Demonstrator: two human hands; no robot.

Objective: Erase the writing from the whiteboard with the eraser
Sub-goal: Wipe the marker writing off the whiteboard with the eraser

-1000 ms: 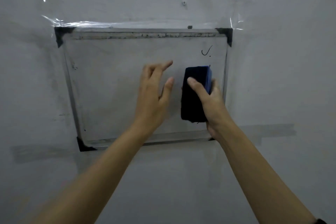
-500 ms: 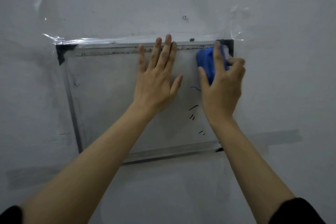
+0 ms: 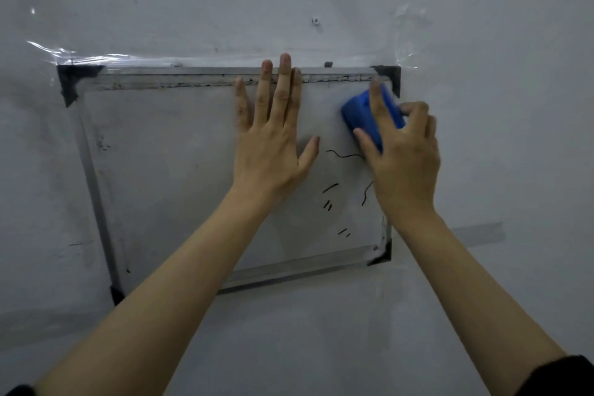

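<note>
A small metal-framed whiteboard (image 3: 167,170) is fixed to a grey wall with clear tape and black corner pieces. My right hand (image 3: 401,157) grips a blue eraser (image 3: 360,112) and presses it on the board near the upper right corner. My left hand (image 3: 273,135) lies flat on the board, fingers spread, its fingertips over the top frame. Short black marker strokes (image 3: 340,154) remain on the board's right part, below the eraser and between my two hands.
Clear tape (image 3: 96,58) runs along the board's top edge. A small screw (image 3: 315,21) sits in the wall above. A strip of grey tape (image 3: 479,233) sticks to the wall right of the board's lower corner.
My right hand carried the eraser from the board's right middle up to the upper right corner, wiping off the small mark there. My left hand moved up and flattened against the top.
</note>
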